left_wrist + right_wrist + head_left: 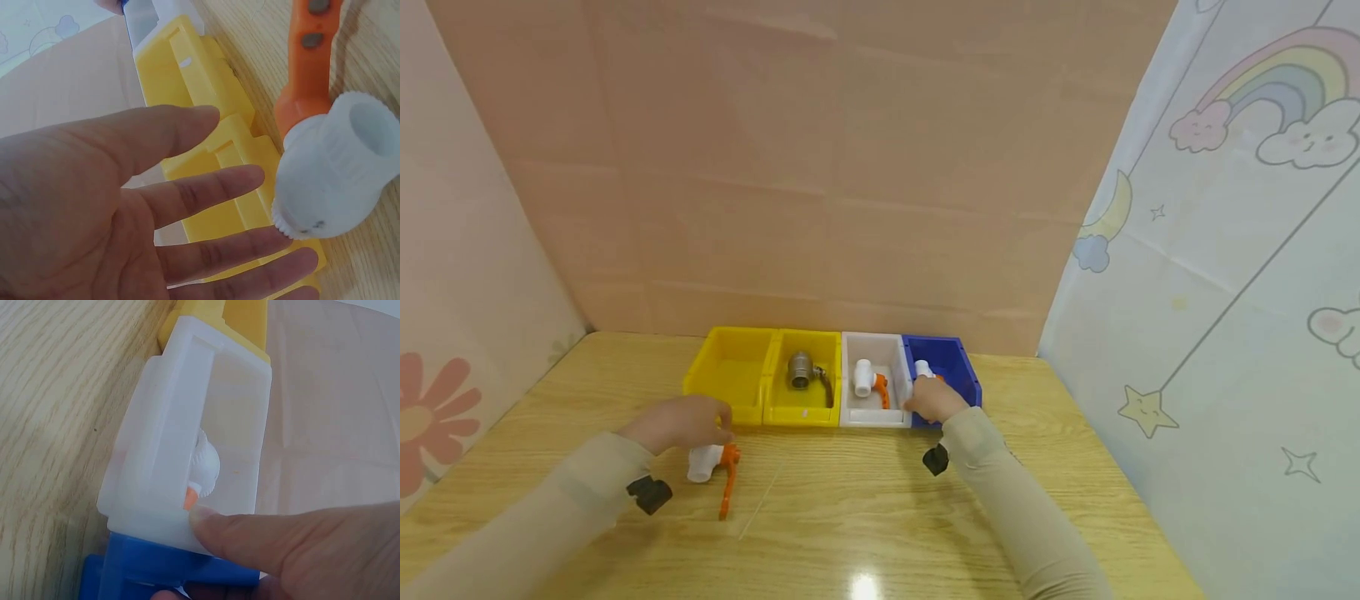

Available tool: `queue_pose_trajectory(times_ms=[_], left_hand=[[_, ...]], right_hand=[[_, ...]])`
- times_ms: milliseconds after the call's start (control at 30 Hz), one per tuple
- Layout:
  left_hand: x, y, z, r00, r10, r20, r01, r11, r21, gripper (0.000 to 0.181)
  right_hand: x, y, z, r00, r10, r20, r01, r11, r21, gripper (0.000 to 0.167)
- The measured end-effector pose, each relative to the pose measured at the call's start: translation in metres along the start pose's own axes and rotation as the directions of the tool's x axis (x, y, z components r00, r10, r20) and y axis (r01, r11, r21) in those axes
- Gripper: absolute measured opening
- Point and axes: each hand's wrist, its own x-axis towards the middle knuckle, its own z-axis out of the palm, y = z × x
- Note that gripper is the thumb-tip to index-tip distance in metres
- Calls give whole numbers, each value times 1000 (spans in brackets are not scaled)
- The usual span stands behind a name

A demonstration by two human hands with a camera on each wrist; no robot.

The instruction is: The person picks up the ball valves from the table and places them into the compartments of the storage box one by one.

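My left hand (688, 423) is just above a white plastic ball valve (703, 464) with an orange lever, which lies on the table before the yellow bins. In the left wrist view, its fingers extend toward the valve body (331, 175) and the thumb is spread apart. My right hand (938, 398) reaches over the blue bin (970, 387), where another white valve (922, 368) with an orange part lies. In the right wrist view, its thumb (250, 537) lies over the white bin's edge, away from a fingertip at the blue bin. The remaining fingers are mostly hidden.
From left to right stand a yellow bin (730, 415), a second yellow bin (782, 413) with a metal valve (801, 371), and a white bin (876, 419) with a white-and-orange valve (865, 379). Behind the wooden table (820, 517) hangs a pinkish-tan sheet (820, 167).
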Motion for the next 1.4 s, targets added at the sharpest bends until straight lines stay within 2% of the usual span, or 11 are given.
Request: queue_pose_trajectory(times_ms=[233, 467, 700, 900, 1233, 1400], left_hand=[[-1, 5, 0, 1000, -28, 6, 28, 1000, -12, 23], [-1, 5, 3, 1000, -14, 4, 14, 999, -30, 20], [1, 6, 6, 1000, -24, 16, 25, 999, -44, 30], [3, 6, 10, 999, -41, 26, 42, 998, -44, 36], [1, 8, 16, 992, -109, 55, 115, 986, -117, 41], [2, 7, 21, 993, -108, 46, 114, 981, -157, 45]], right_hand=[[0, 1, 0, 1000, 13, 10, -13, 1000, 10, 26], [0, 1, -1, 1000, 14, -1, -14, 1000, 3, 30], [-2, 1, -2, 1000, -3, -25, 3, 1000, 12, 37], [-3, -1, -3, 999, -1, -33, 2, 1000, 20, 35], [-2, -1, 0, 1000, 13, -27, -13, 1000, 24, 38], [-2, 0, 1, 1000, 9, -30, -9, 1000, 9, 37]])
